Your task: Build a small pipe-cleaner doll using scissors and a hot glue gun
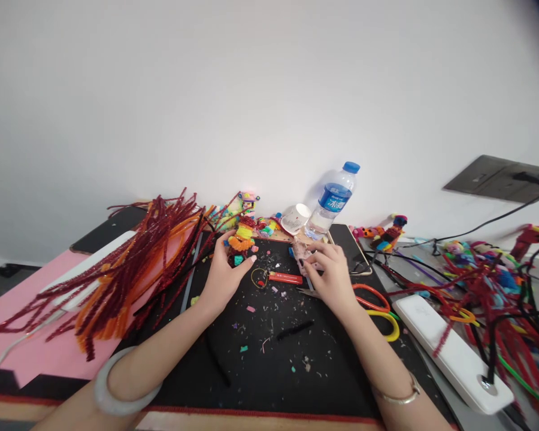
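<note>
My left hand (222, 272) curls around a small fuzzy pipe-cleaner figure (241, 239) in orange, yellow and dark red, thumb at its near side. Over the mat's far right part, my right hand (327, 269) has its fingers closed on a crumpled pinkish speckled piece (300, 250), whose kind I cannot make out. Below that hand a metal tip (308, 293) shows, and looped orange handles (372, 297) and yellow handles (386, 323) lie to its right. Between the hands lie a red strip with lettering (285, 278) and a thin loop (259, 278).
Scraps litter the black mat (269, 383). Red and orange pipe cleaners (139, 263) are heaped at left; more (485, 281) tangle at right near a white power bank (451, 353). A water bottle (335, 200) and a paper cup (296, 218) stand by the wall.
</note>
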Available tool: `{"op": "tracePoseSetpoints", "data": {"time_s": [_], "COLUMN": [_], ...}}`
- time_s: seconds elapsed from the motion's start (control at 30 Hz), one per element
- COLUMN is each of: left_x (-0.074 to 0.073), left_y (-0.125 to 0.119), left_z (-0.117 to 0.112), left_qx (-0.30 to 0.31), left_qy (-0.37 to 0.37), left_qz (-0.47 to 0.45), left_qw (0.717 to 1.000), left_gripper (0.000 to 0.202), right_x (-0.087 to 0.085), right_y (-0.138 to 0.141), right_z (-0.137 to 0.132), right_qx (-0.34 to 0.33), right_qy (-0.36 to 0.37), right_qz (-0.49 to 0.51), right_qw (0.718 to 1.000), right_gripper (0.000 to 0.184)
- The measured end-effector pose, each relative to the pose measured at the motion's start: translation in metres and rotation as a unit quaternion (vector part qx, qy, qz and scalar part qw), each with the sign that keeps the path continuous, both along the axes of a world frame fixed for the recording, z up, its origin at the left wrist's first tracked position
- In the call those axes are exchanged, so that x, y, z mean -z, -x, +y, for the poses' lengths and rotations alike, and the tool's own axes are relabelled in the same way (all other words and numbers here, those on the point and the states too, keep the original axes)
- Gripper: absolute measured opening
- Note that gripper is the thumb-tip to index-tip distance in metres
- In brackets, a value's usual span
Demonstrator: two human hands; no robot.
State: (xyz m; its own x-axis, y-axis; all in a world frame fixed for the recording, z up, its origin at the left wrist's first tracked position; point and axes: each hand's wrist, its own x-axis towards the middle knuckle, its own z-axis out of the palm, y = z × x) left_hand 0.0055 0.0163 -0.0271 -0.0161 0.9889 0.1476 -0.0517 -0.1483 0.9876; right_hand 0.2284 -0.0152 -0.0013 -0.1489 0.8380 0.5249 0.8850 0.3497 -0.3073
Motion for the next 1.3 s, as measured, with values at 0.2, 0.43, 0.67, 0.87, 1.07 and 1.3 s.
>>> {"op": "tracePoseSetpoints", "data": {"time_s": [0.2, 0.43, 0.67, 0.87, 1.07, 1.3], "left_x": [0.000, -0.001, -0.001, -0.001, -0.003, -0.002], "left_y": [0.000, -0.001, -0.001, -0.003, -0.004, -0.007], "left_z": [0.000, -0.002, -0.004, -0.005, -0.008, -0.013], "left_qx": [0.004, 0.008, 0.013, 0.035, 0.082, 0.138], "left_qy": [-0.008, -0.019, -0.022, -0.024, -0.014, -0.014], "left_qz": [0.010, 0.046, 0.050, 0.040, 0.068, 0.097], "left_qw": [1.000, 0.999, 0.998, 0.998, 0.994, 0.986], "left_gripper": [0.060, 0.061, 0.062, 0.061, 0.061, 0.060], "right_x": [0.000, 0.015, 0.019, 0.017, 0.014, 0.004], "right_y": [0.045, 0.059, 0.057, 0.050, 0.037, 0.026], "right_z": [-0.015, -0.016, -0.016, -0.017, -0.013, -0.012], "right_qx": [-0.115, -0.096, -0.103, -0.093, -0.064, 0.014], "right_qy": [0.087, 0.096, 0.094, 0.046, -0.058, -0.173], "right_qz": [-0.043, -0.104, -0.066, -0.004, 0.060, 0.088], "right_qw": [0.989, 0.985, 0.988, 0.995, 0.994, 0.981], "right_gripper": [0.020, 0.013, 0.010, 0.010, 0.008, 0.012]}}
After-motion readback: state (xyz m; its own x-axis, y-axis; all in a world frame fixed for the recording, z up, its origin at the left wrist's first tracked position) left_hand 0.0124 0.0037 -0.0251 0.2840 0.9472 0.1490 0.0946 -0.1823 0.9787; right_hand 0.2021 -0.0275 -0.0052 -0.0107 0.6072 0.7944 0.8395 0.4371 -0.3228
